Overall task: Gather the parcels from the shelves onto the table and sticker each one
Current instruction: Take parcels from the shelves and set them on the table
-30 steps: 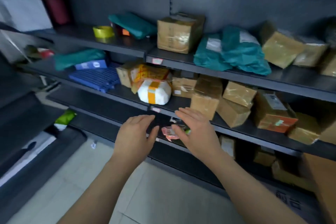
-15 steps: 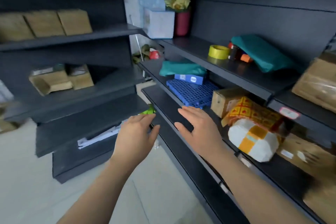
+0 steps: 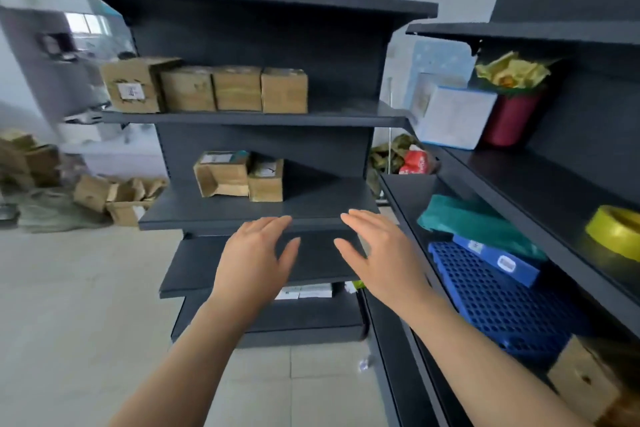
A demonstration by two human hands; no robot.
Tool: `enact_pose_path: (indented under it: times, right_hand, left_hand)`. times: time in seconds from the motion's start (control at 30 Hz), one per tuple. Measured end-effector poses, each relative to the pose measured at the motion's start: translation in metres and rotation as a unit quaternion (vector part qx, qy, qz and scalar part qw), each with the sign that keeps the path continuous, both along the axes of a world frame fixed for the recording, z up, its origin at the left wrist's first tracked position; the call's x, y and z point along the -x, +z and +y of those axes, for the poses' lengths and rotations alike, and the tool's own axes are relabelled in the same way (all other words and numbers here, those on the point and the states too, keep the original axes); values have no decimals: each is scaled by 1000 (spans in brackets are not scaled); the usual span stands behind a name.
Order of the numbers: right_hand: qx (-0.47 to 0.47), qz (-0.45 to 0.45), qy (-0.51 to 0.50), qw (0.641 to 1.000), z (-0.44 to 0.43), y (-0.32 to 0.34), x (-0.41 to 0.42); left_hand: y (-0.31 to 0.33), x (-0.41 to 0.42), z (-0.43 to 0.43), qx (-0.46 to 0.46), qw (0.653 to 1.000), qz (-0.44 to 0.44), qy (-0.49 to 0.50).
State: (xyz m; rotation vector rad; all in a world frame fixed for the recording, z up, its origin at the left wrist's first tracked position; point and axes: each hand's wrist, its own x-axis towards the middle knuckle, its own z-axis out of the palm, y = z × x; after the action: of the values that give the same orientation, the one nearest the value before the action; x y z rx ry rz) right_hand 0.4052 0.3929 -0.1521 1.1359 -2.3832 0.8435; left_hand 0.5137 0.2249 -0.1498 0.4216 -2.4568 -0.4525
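Dark shelving unit (image 3: 256,208) dead ahead; nearest parcels are two cardboard boxes (image 3: 239,177) side by side, touching, on its middle shelf. Our left hand (image 3: 254,263) and right hand (image 3: 384,260) hover at the shelf edge below them, fingers (image 3: 356,218) loosely spread, holding nothing. We judge the boxes light, stiff, a bit dented. Clamp opposite side faces, not the sprung flap. Bench not in view.

The shelves (image 3: 263,204) were finished in dark grey, and the parcels (image 3: 284,90) on them were seen in plain brown, some marked with white labels (image 3: 130,91). A bag (image 3: 474,222) was coloured teal, a panel (image 3: 491,295) bright blue and patterned with round holes, a tape roll (image 3: 616,230) yellow, a pot (image 3: 509,118) dark red, the floor (image 3: 86,288) pale beige.
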Motion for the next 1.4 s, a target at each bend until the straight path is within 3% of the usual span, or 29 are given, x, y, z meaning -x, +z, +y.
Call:
enact_pose_path:
  times: [0.47, 0.7, 1.03, 1.4]
  right_hand:
    - [47, 0, 21, 999, -161, 51, 176]
    - [38, -5, 2, 999, -213, 66, 251]
    - [41, 3, 24, 999, -282, 95, 365]
    - [48, -92, 57, 993, -318, 93, 438]
  left_hand:
    - [56, 169, -165, 21, 999, 33, 29]
    - [83, 253, -229, 20, 1000, 5, 20]
    - [109, 364, -281, -3, 999, 10, 48]
    - [95, 413, -289, -24, 997, 38, 69]
